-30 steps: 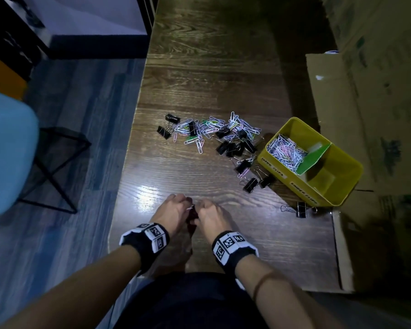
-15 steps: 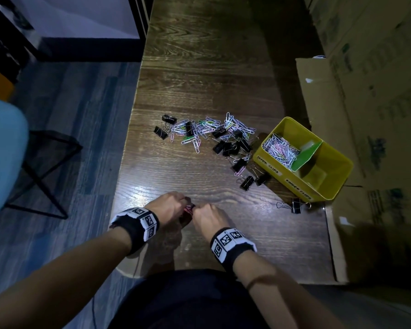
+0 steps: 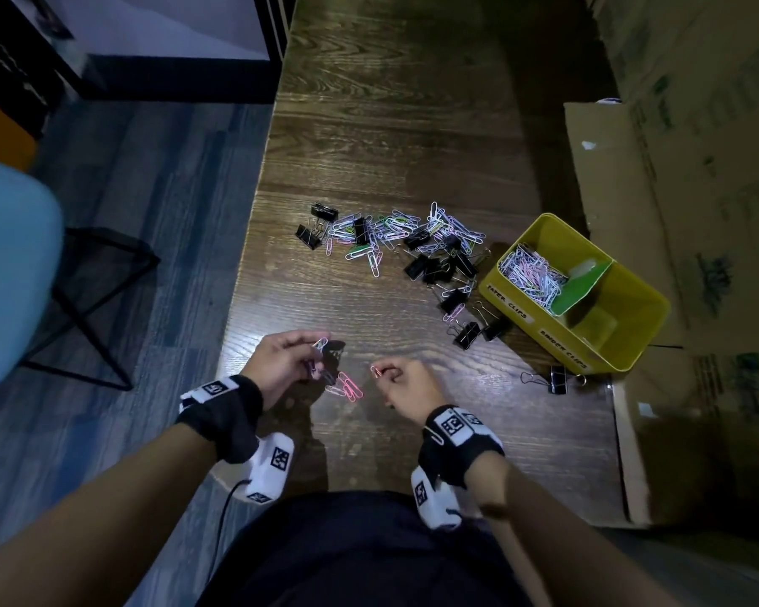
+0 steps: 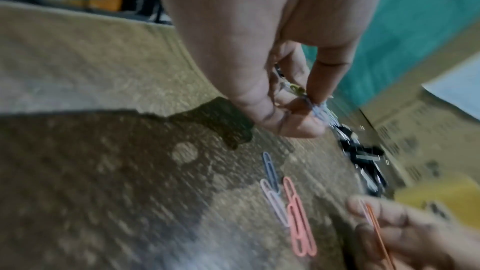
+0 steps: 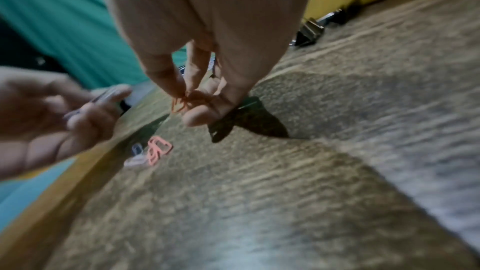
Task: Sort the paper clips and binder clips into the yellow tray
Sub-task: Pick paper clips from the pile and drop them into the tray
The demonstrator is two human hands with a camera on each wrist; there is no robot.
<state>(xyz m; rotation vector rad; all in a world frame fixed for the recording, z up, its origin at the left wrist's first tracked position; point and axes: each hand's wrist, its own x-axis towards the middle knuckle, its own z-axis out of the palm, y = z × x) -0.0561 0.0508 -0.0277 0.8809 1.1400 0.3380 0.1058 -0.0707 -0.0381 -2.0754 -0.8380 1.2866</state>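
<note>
Hands [image 3: 281, 363] parted; paper clips [image 3: 345, 387] dropped on wooden table [image 3: 391, 124].

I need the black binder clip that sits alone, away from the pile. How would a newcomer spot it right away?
Find the yellow plastic tray at the dark wooden table's right edge. Just past its nearest corner, toward the person, lies one black metal binder clip. It lies apart from the pile, its wire handles splayed out to either side.

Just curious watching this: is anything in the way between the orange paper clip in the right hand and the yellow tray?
Nothing visible blocks an airborne path. The right hand pinches the orange paper clip; black binder clips lie on the table before the yellow tray, below a carried clip.
</note>
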